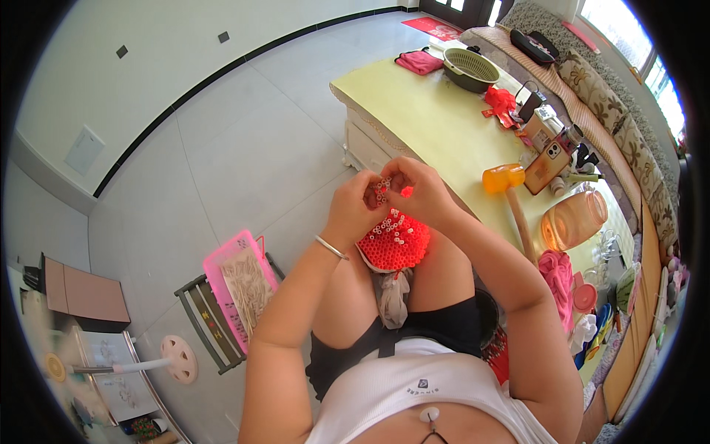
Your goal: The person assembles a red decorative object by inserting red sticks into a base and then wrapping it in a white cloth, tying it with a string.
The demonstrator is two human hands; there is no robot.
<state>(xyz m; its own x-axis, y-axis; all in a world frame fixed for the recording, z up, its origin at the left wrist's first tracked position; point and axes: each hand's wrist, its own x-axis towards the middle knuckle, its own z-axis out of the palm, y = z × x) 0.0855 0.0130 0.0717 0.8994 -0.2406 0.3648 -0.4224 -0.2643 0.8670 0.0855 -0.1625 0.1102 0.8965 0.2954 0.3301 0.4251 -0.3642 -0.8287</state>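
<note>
Head view: pinching a cluster of pale rings (pixel 381 191) between nearly closed fingertips of left hand (pixel 356 200) and right hand (pixel 418 189). Just below the grip, cradling red tubes (pixel 392 251), scattered with pale pieces (pixel 399 228), between the thighs (pixel 445 277). Farther from the grip, flanked rightward by a yellow tabletop (pixel 436 122), lower left by a pink basket (pixel 215 260).

Pale and daylit

A white wall (pixel 170 52) meets grey floor tiles (pixel 170 200) along a black band (pixel 214 78). The yellow-topped bench (pixel 414 103) runs beside a patterned sofa (pixel 593 81) below bright windows (pixel 620 24); a red mat (pixel 431 29) lies near the dark door (pixel 444 10).
</note>
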